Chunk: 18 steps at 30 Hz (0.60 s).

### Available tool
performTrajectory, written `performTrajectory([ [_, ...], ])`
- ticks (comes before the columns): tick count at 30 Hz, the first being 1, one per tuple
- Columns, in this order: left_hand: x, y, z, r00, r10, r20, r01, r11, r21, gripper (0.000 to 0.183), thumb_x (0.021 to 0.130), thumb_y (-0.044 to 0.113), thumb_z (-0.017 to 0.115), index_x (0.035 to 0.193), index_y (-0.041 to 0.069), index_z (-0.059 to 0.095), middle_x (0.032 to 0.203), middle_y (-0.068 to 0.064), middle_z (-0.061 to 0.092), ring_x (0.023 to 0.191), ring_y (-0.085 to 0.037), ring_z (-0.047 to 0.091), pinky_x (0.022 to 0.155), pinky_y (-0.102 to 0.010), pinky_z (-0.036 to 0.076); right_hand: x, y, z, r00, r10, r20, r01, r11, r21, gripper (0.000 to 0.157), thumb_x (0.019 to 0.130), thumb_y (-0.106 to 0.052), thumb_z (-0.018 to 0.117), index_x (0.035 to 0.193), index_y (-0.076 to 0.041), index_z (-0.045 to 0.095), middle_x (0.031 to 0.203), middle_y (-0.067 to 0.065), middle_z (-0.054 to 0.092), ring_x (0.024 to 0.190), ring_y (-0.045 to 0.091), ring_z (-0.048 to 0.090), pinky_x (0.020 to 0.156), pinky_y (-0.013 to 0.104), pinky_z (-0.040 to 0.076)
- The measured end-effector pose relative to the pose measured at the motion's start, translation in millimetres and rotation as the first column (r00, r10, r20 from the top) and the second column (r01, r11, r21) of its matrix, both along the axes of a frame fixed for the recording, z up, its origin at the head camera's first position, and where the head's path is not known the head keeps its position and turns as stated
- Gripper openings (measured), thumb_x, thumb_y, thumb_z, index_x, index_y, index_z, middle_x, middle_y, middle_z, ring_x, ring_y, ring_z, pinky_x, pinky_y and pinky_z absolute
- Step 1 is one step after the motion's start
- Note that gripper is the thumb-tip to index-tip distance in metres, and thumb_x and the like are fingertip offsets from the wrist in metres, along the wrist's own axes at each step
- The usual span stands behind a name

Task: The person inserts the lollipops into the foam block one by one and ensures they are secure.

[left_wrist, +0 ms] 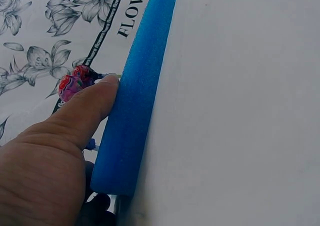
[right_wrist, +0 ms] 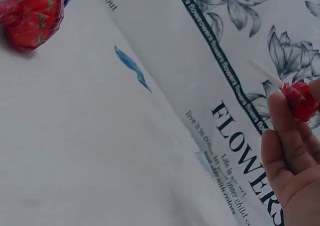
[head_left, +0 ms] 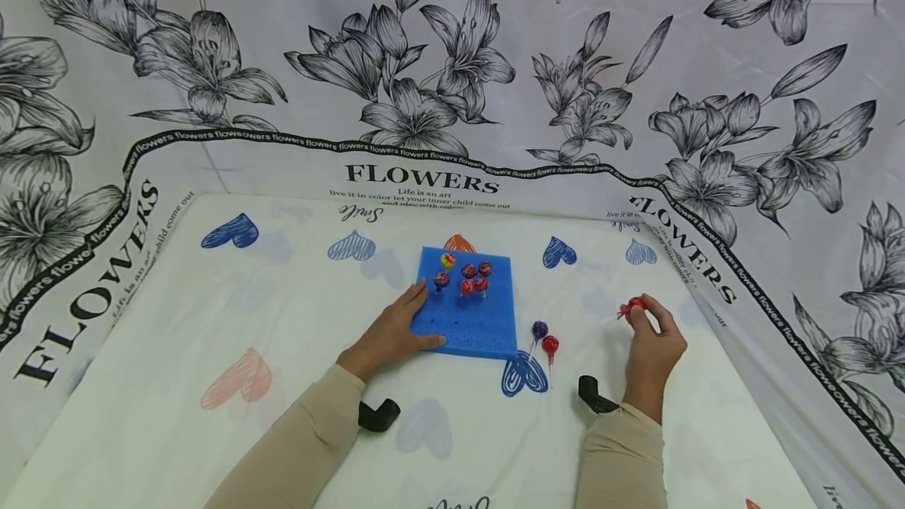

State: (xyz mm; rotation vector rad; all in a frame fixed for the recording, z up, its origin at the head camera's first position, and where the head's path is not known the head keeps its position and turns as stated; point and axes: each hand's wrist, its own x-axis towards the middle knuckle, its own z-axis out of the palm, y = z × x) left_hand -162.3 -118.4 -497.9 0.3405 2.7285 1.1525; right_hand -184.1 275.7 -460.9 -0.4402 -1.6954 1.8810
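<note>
A blue foam block (head_left: 470,336) lies flat, with several wrapped lollipops (head_left: 468,270) standing in its upper part. My left hand (head_left: 396,332) rests at its lower left corner, the fingers straight along the left side and the thumb on the near part. In the left wrist view, a finger of the left hand (left_wrist: 65,121) touches the block's edge (left_wrist: 135,101), with lollipops (left_wrist: 72,86) behind. Out to the right, my right hand (head_left: 652,340) pinches a red lollipop (head_left: 632,306) by its head above the table. The right wrist view shows its white stick (right_wrist: 265,72) pointing away from the fingers.
A purple lollipop (head_left: 540,329) and a red lollipop (head_left: 550,345) lie on the table right of the block. White cloth with printed hearts (head_left: 560,252) covers the table. Flower-printed fabric (head_left: 438,61) rises behind and at both sides.
</note>
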Motion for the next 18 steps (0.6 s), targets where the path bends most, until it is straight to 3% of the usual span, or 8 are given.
performTrajectory([
  [4, -0.5, -0.4, 0.7, 1.0, -0.003, 0.0, 0.003, 1.0, -0.001, 0.097, 0.081, 0.049, 0.074, 0.153, 0.008, 0.023, 0.16, -0.001, 0.01, 0.145, -0.026, 0.01, 0.112, -0.046, 0.021, 2.0, -1.7, 9.6, 0.99, -0.071, -0.125, 0.055, 0.99, -0.127, 0.021, 0.091, -0.006, 0.067, 0.111, 0.001, 0.069, 0.113, 0.017, 0.057, 0.097, 0.026, 0.066, 0.087, 0.027, 0.051],
  [8, -0.5, 0.1, 1.7, 1.0, -0.002, 0.002, 0.002, 1.0, -0.002, 0.097, 0.081, 0.048, 0.074, 0.153, 0.008, 0.023, 0.16, 0.0, 0.009, 0.145, -0.025, 0.01, 0.112, -0.046, 0.021, 6.5, -3.6, 23.4, 0.963, -0.114, -0.243, 0.052, 0.968, -0.247, 0.03, 0.086, -0.008, 0.072, 0.112, 0.005, 0.065, 0.114, 0.02, 0.054, 0.098, 0.03, 0.064, 0.09, 0.031, 0.049],
  [14, 0.3, 0.6, 2.5, 1.0, -0.001, 0.003, 0.001, 1.0, 0.004, 0.097, 0.081, 0.048, 0.075, 0.153, 0.006, 0.024, 0.16, 0.0, 0.01, 0.145, -0.026, 0.01, 0.112, -0.046, 0.021, 15.5, -7.5, 48.2, 0.888, -0.119, -0.444, -0.099, 0.894, -0.437, 0.043, 0.08, 0.006, 0.075, 0.12, 0.011, 0.06, 0.12, 0.025, 0.05, 0.105, 0.036, 0.059, 0.095, 0.035, 0.046],
  [18, 0.7, 0.4, 2.5, 1.0, 0.0, 0.005, 0.0, 1.0, 0.0, 0.097, 0.081, 0.049, 0.075, 0.153, 0.007, 0.024, 0.16, 0.0, 0.01, 0.145, -0.026, 0.01, 0.112, -0.046, 0.021, 20.5, -13.2, 63.0, 0.831, -0.113, -0.544, -0.176, 0.875, -0.45, 0.045, 0.08, 0.012, 0.071, 0.121, 0.018, 0.056, 0.123, 0.029, 0.049, 0.11, 0.039, 0.056, 0.097, 0.036, 0.044],
])
